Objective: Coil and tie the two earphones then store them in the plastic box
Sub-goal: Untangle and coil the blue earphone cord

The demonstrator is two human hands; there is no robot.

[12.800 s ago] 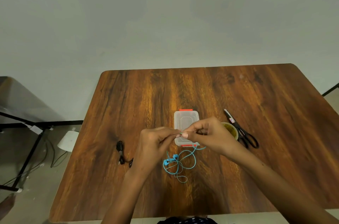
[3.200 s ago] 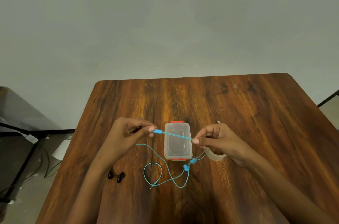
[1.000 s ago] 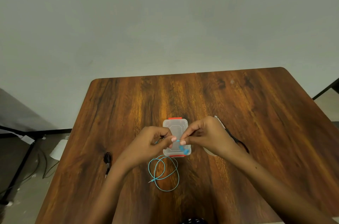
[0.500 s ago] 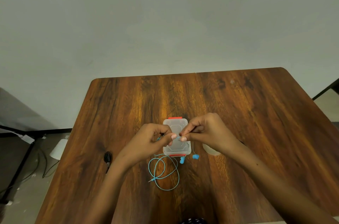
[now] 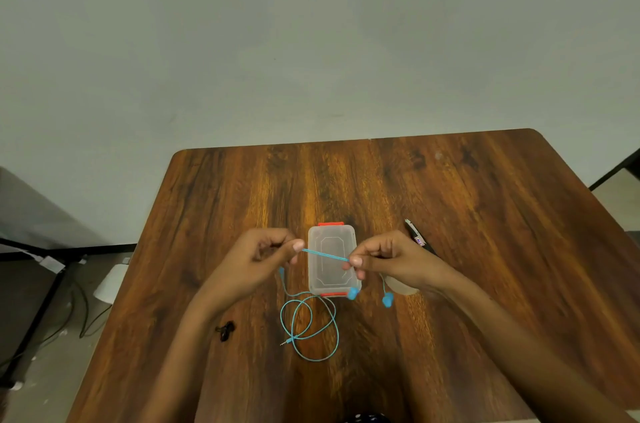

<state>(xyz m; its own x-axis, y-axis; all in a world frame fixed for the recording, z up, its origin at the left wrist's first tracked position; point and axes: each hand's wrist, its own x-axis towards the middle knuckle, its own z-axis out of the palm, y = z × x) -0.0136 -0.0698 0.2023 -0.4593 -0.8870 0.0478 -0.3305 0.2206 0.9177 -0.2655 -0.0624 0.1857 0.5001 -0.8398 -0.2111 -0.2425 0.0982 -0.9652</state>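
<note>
A blue earphone [image 5: 309, 325] lies partly looped on the wooden table [image 5: 485, 214], its plug at the near side. My left hand [image 5: 258, 261] and my right hand [image 5: 388, 258] each pinch its cord, and a taut stretch runs between them above the clear plastic box [image 5: 332, 279] with its lid on and red clips. Two blue earbuds [image 5: 387, 299] hang below my right hand. A black earphone [image 5: 225, 331] lies bunched on the table beside my left forearm.
Black scissors [image 5: 419, 240] lie right of the box, partly behind my right hand. A tape roll [image 5: 401, 287] shows under my right hand. A white object and cables sit on the floor to the left, by a black frame.
My hands have moved apart, pulling a stretch of blue cord taut over the box. The earbuds have dropped and swung to the right.
</note>
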